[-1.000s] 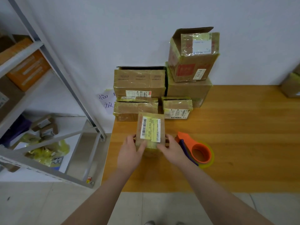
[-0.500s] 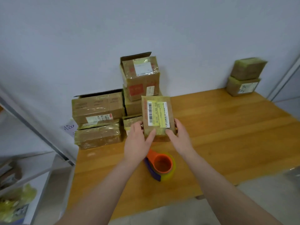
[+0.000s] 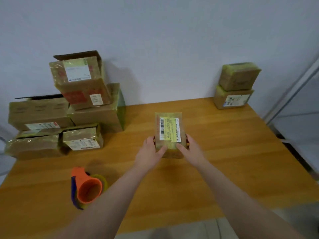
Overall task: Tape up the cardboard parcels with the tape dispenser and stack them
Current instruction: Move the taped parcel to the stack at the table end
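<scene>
Orange-brown wooden table (image 3: 224, 161) is carrying everything; the left hand (image 3: 151, 153) and right hand (image 3: 190, 150) are clasping the tape-wrapped cardboard parcel with yellow label (image 3: 170, 133), now well right of the orange tape dispenser (image 3: 86, 187) it was just beside. Taping seems done, stacking is coming. Farther right of the dispenser, two stacked taped boxes (image 3: 236, 85) are waiting near the table's edge, open wood between
</scene>
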